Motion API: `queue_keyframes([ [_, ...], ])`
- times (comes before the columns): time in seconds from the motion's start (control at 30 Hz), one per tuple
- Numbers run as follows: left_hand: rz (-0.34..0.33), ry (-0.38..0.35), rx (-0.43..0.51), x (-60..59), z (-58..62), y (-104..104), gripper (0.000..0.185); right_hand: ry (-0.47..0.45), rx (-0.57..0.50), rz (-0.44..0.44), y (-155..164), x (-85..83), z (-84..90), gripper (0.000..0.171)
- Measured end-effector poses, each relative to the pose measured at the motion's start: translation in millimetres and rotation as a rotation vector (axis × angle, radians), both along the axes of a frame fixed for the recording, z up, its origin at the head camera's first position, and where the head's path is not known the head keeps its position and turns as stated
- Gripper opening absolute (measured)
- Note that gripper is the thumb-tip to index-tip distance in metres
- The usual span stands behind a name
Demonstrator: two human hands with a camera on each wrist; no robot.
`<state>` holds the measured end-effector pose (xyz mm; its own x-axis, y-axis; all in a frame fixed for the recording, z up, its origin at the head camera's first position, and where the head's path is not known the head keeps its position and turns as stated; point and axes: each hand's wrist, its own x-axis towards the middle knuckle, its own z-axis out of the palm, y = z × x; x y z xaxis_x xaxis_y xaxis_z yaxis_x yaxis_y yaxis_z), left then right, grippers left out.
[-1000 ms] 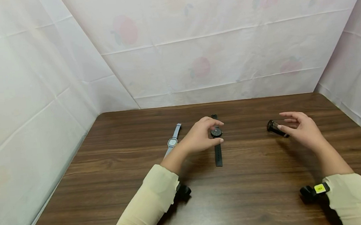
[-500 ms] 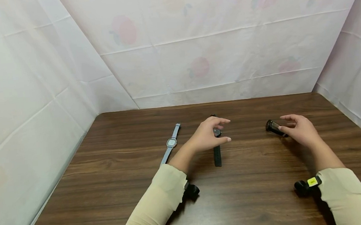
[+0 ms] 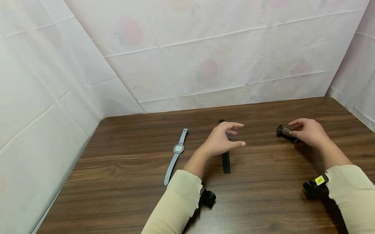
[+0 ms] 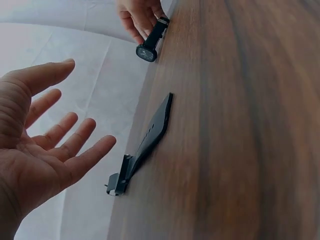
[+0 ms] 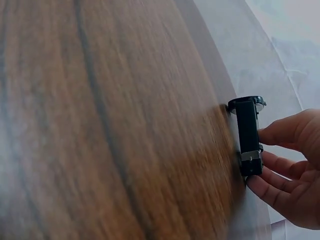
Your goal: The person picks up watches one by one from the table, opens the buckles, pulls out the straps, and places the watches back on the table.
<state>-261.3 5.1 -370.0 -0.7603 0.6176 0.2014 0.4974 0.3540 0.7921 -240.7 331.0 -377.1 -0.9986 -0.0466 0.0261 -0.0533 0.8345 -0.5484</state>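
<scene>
A flat black watch (image 3: 225, 159) lies straight on the wooden table (image 3: 273, 214), and its strap (image 4: 150, 135) shows in the left wrist view. My left hand (image 3: 239, 135) hovers just above its dial with fingers spread and relaxed, holding nothing; its palm (image 4: 45, 145) is open. A second black watch (image 3: 283, 131), closed into a loop, stands on its side at the right. My right hand (image 3: 293, 132) pinches its strap (image 5: 248, 135) between thumb and fingers (image 5: 280, 170).
A grey watch (image 3: 176, 151) with a pale square dial lies flat to the left of my left hand. White floral sheeting (image 3: 222, 52) walls the table on three sides. Small black cameras (image 3: 207, 198) sit on both wrists.
My left hand has let go of the flat black watch's dial, opened and drifted right. My right hand has moved left and closed its fingers on the looped watch.
</scene>
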Motion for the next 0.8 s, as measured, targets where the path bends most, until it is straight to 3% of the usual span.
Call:
queue_keyframes([
  [0.3,0.040,-0.110,0.048,-1.4,-7.3,10,0.050,0.031,0.052,0.011,-5,-6.2,-4.9,0.029],
  [0.6,0.091,-0.384,0.245,-0.3,-8.5,15,0.044,0.066,0.024,0.010,-9,-4.0,-6.4,0.026],
  [0.8,0.111,-0.500,0.351,-0.4,-8.7,20,0.040,0.080,-0.051,0.006,-15,-0.6,-7.5,0.027],
])
